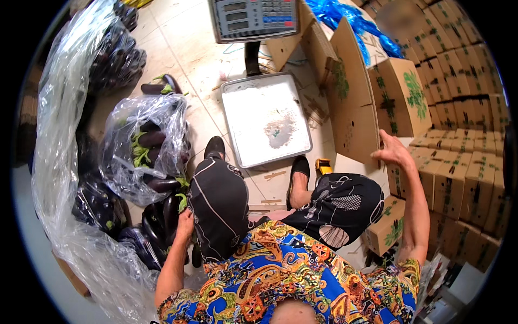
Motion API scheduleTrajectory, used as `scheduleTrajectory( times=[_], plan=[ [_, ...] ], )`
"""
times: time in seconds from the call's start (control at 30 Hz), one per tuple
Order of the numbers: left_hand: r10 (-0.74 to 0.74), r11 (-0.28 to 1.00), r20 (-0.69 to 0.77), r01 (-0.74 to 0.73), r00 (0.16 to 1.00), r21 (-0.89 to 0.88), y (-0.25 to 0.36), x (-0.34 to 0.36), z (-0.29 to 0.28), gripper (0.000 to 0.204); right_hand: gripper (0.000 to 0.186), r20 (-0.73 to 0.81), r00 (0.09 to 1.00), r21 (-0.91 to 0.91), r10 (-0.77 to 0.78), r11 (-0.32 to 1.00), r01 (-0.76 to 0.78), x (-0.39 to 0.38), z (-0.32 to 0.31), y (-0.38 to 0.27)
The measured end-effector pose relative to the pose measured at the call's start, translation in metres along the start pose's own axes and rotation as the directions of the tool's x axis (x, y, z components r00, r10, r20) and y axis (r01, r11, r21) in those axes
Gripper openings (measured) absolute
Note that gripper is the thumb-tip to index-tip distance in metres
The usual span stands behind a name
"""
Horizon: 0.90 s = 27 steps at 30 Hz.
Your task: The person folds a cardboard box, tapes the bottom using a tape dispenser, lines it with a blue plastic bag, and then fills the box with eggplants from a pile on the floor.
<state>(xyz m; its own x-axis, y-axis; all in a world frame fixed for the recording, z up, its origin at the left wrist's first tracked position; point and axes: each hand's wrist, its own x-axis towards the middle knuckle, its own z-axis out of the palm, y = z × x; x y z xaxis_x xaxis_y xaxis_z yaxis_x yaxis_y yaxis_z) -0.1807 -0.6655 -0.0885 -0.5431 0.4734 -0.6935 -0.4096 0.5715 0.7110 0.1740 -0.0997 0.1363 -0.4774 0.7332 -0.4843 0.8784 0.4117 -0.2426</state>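
My left hand [184, 222] is low beside my left knee, its fingers curled against a dark purple eggplant [170, 214] with a green stem cap; the fingertips are partly hidden. More eggplants [154, 220] lie around it, and others show inside a clear plastic bag [121, 132] just beyond. My right hand [395, 151] is raised on the right, thumb and forefinger spread apart at the near edge of an upright cardboard box [353, 102]. It seems to touch that edge without closing on it.
Between my feet and the box stands a platform scale [267, 121] with a display panel [256, 19] above. Stacked cartons [458, 156] fill the right side. Clear plastic sheeting [59, 162] runs along the left. Blue plastic [350, 19] lies behind the box, and a yellow tool [324, 166] near my right foot.
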Motion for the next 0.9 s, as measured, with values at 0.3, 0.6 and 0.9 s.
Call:
scheduleTrajectory(
  times=[0.3, 0.6, 0.9],
  plan=[
    [0.240, 0.898, 0.103, -0.261, 0.965, 0.354, 0.041, 0.019, 0.028, 0.027, 0.037, -0.516, 0.853, 0.185, 0.080, 0.982, 0.020, 0.049, 0.025, 0.040],
    [0.360, 0.877, 0.119, -0.380, 0.925, 0.294, 0.108, 0.061, 0.021, 0.026, 0.030, -0.765, 0.586, 0.539, 0.267, 0.764, 0.355, -0.113, -0.040, -0.040],
    [0.675, 0.726, 0.125, -0.685, 0.727, 0.061, 0.362, 0.030, 0.109, 0.039, 0.020, -0.563, 0.807, 0.277, -0.177, 0.880, 0.387, -0.197, -0.041, -0.129]
  ],
)
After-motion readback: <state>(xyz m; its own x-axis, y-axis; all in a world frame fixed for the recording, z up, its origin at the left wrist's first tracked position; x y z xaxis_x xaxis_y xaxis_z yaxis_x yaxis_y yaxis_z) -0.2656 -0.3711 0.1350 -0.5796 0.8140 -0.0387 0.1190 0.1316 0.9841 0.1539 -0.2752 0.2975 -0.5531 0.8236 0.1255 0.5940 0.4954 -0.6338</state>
